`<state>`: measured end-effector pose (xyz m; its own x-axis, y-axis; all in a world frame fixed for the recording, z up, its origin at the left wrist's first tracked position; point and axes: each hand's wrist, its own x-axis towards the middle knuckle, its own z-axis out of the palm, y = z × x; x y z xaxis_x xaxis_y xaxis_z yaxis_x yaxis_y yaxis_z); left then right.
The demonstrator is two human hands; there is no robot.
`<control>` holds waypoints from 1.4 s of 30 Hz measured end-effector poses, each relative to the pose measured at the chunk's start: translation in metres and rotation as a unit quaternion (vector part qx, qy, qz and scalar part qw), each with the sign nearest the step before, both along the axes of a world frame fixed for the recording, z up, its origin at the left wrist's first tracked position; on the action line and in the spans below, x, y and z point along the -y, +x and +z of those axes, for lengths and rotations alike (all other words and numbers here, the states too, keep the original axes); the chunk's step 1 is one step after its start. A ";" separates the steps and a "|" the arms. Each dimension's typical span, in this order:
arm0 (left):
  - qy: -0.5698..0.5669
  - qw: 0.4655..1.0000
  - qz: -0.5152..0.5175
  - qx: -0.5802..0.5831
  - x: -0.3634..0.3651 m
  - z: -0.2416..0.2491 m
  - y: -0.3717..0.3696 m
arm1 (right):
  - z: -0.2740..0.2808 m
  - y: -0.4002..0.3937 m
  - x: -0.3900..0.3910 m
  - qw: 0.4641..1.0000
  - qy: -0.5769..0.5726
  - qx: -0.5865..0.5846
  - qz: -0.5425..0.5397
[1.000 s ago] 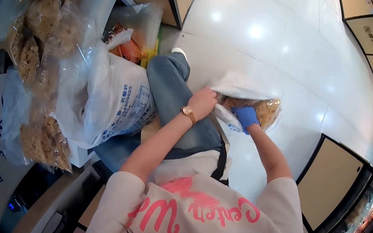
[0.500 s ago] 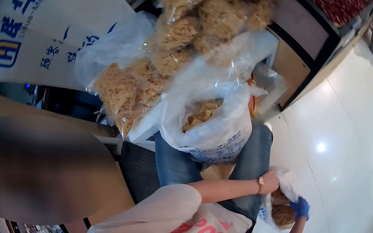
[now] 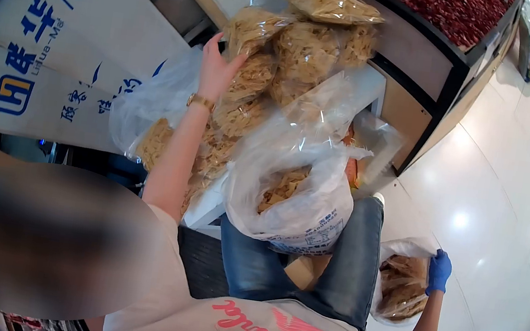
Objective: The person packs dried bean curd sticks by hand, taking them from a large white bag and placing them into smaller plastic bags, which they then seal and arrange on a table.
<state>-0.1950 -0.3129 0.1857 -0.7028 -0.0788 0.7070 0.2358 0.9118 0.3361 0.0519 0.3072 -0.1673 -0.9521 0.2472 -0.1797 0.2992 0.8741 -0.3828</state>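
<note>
My left hand [image 3: 218,69], bare with a gold watch at the wrist, reaches up to the pile of clear bags. Its fingers are spread, at the edge of a clear bag of pale yellow dried strips [image 3: 255,29]. My right hand [image 3: 440,271], in a blue glove, grips the rim of a white plastic bag [image 3: 407,246] low at the right. Inside that one lie clear packs of browner dried pieces [image 3: 402,290]. Another white plastic bag [image 3: 320,204], its mouth open, rests against my lap with loose yellowish strips [image 3: 283,188] in it.
More clear bags of strips [image 3: 308,53] are heaped on a white stand [image 3: 375,79]. Dark red goods [image 3: 436,10] fill a bin behind. A printed white panel [image 3: 49,61] stands at the left, and glossy floor [image 3: 479,182] lies at the right.
My left hand has let go of the white bag at the lower right and moved up left to the heap. My right hand still holds that bag's rim.
</note>
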 end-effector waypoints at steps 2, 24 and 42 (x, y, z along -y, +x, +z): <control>-0.059 0.997 0.042 0.016 0.032 -0.029 -0.039 | -0.002 -0.003 -0.002 0.998 0.027 0.047 0.026; 0.156 0.980 -0.122 0.031 -0.010 0.043 0.088 | 0.054 0.070 -0.006 0.989 -0.053 0.064 -0.126; 0.214 0.499 -0.358 0.760 -0.313 -0.188 0.201 | 0.029 0.078 0.013 0.683 -0.575 -0.155 -0.424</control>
